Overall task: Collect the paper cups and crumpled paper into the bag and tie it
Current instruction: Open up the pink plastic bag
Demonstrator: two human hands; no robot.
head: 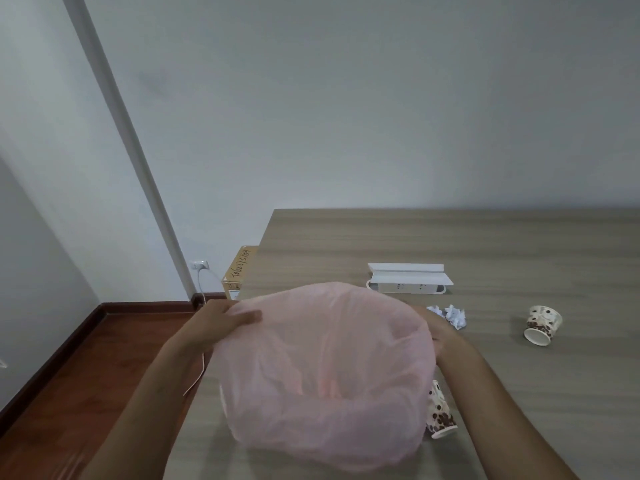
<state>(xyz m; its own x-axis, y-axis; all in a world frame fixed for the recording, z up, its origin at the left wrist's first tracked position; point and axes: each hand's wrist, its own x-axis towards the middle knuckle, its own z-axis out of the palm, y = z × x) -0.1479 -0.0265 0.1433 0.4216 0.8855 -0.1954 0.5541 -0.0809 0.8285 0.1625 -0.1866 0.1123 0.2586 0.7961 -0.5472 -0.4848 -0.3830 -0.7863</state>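
Both hands' grip spreads pink bag (pixel 325 368), mouth facing up toward camera.

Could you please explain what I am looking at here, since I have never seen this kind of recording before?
This single picture comes from a camera worn on a person's head, looking down at their bare hands. The left hand and right hand hold a thin pink plastic bag open above a wooden table. On the table lie a crumpled paper, one patterned paper cup on its side, a second cup beside the bag, and a white power strip.
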